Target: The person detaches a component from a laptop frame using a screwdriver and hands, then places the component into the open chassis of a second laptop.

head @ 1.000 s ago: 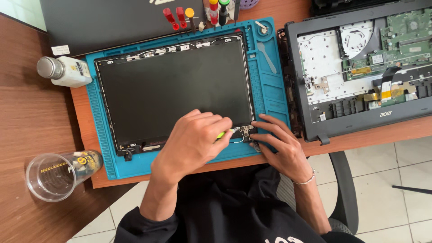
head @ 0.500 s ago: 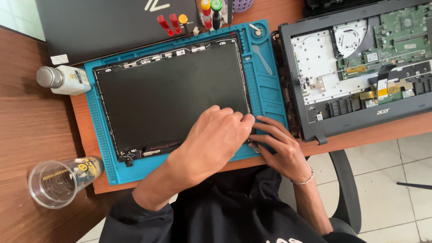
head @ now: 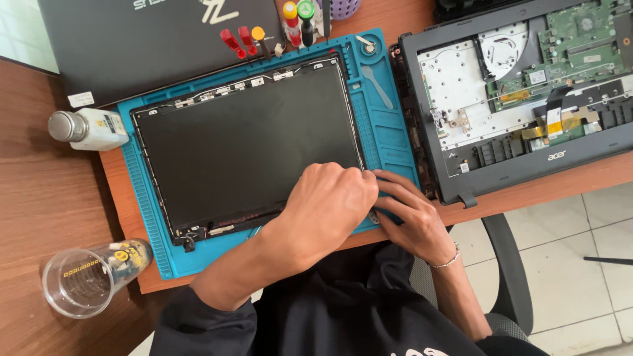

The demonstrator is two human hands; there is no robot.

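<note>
blue mat [head: 389, 125] on the wooden surface [head: 39, 217] carries the dark screen panel [head: 244, 145], whose lower right corner is now covered by the fisted left hand [head: 333, 207], green tool no longer seen, right hand [head: 412, 214] pressed flat beside it.

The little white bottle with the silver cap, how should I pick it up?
The white bottle lies on its side on the wooden table, silver cap pointing left. Best to take it round its white middle, coming from above, fingers on its far and near sides. Its body is broader and looks easier to grip than the round cap. Both hands are busy at the dark screen panel.
</note>
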